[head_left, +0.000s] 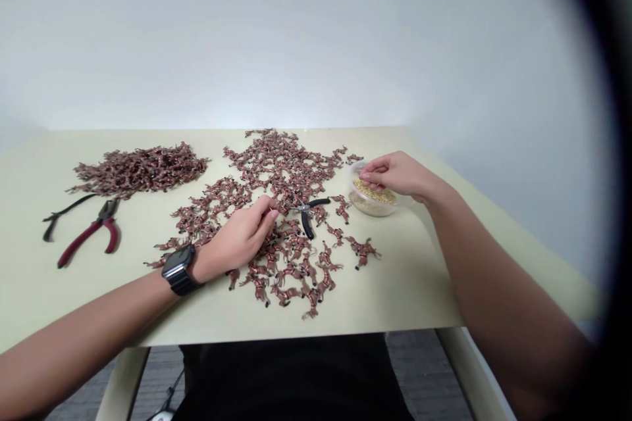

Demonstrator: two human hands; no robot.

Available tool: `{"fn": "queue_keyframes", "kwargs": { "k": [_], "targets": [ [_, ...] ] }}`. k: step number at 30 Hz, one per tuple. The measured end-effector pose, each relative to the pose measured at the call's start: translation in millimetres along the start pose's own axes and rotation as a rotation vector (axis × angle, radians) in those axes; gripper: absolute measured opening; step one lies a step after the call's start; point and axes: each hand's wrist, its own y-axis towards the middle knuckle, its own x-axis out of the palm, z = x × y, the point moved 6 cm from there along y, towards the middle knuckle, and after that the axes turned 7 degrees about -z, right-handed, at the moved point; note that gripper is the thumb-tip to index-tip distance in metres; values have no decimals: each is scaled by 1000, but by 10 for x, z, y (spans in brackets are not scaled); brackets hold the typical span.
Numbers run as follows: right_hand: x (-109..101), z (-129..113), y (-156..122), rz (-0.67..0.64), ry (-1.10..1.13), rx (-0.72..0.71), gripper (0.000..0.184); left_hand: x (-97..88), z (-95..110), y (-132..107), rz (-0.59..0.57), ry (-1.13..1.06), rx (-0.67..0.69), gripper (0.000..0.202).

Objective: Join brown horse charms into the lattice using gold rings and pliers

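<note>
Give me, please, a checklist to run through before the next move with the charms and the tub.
1. Tub upright on the table, gold bits inside: ok.
2. Right hand over the tub, fingertips down at its mouth: ok.
3. A gold bit pinched in the right hand: cannot tell.
4. Left hand resting on the spread charms: ok.
5. A charm held in the left fingers: cannot tell.
6. Black pliers lying among the charms between the hands, red pliers apart at the left: ok.
</note>
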Motion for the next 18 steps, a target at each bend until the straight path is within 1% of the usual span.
{"fn": "queue_keyframes", "kwargs": {
  "k": [4,6,9,11,15,18],
  "targets": [
    [-1,-9,-1,-2,-83,6,27,5,9,5,-11,9,-2,27],
    [34,-15,22,-32,-211,-15,25,9,8,8,-15,13,-2,27],
    [123,-11,71,-99,-445,-52,13,17,0,12,-17,31,2,28],
    [148,-7,90,-105,-516,-67,10,18,-5,14,-13,49,9,28],
    [89,-15,70,-43,-438,-44,15,11,-9,13,-4,65,23,27],
    [51,-18,45,-26,-374,-11,19,12,-15,9,-12,66,9,27]
  ]
}}
